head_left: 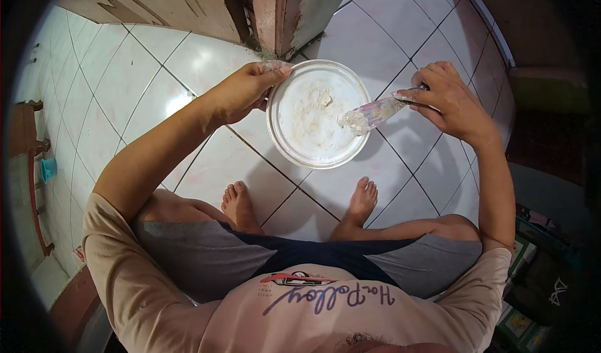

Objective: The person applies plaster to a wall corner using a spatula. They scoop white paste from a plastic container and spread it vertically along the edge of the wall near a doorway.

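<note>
My left hand (250,90) grips the upper left rim of a round white plastic lid (307,141), with its thumb on top and the other fingers partly hidden. The lid is held face up above the floor, smeared with whitish paste, and a small lump of paste (325,100) sits near its middle. My right hand (446,99) is closed around the handle of a putty knife (383,110). Paste coats its blade, and the blade's tip lies over the right part of the lid; I cannot tell if it touches. Paste marks the right fingers too.
Ahead stand a worn wooden door panel (169,2) and a chipped door frame (275,15), close beyond the lid. White tiles (250,159) cover the floor around my bare feet. Wooden furniture (31,159) and a blue cup (48,170) are at far left; dark items crowd the right edge.
</note>
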{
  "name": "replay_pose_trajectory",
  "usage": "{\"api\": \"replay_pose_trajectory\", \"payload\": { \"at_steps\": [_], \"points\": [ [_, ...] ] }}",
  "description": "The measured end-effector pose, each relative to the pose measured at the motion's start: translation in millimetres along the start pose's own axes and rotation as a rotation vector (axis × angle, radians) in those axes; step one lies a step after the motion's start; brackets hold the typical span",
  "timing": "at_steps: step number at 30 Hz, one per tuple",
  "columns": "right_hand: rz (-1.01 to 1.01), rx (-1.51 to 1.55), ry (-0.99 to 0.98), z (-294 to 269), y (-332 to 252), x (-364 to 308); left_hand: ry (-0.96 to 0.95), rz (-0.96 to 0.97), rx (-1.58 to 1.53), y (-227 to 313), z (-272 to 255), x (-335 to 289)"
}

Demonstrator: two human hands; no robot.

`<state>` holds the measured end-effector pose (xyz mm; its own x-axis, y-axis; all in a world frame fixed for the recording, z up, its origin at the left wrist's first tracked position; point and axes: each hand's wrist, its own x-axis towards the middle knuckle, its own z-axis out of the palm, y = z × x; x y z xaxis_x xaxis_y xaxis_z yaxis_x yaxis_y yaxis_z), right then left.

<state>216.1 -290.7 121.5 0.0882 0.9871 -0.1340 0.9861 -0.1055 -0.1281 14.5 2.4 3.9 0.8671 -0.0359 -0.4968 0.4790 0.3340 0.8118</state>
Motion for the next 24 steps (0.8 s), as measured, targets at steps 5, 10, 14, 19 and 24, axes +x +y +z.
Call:
{"api": "replay_pose_trajectory", "payload": {
  "at_steps": [5, 10, 14, 19, 24],
  "points": [
    [0.059, 0.035, -0.009, 12, 2, -10, 0.048, -0.008, -0.006, -3, 2, 5],
    [0.159, 0.106, -0.052, 27, -4, -16, 0.168, 0.007, -0.079, -2, 11, 9],
    [0.165, 0.135, -0.041, 36, -11, -17, 0.189, 0.016, -0.067, -3, 14, 11],
    [0.071, 0.203, 0.099, 43, -21, -15, 0.228, 0.033, -0.118, -7, 21, 16],
    [0.091, 0.267, 0.105, 57, -32, -11, 0.209, -0.005, -0.141, -16, 23, 17]
  ]
}}
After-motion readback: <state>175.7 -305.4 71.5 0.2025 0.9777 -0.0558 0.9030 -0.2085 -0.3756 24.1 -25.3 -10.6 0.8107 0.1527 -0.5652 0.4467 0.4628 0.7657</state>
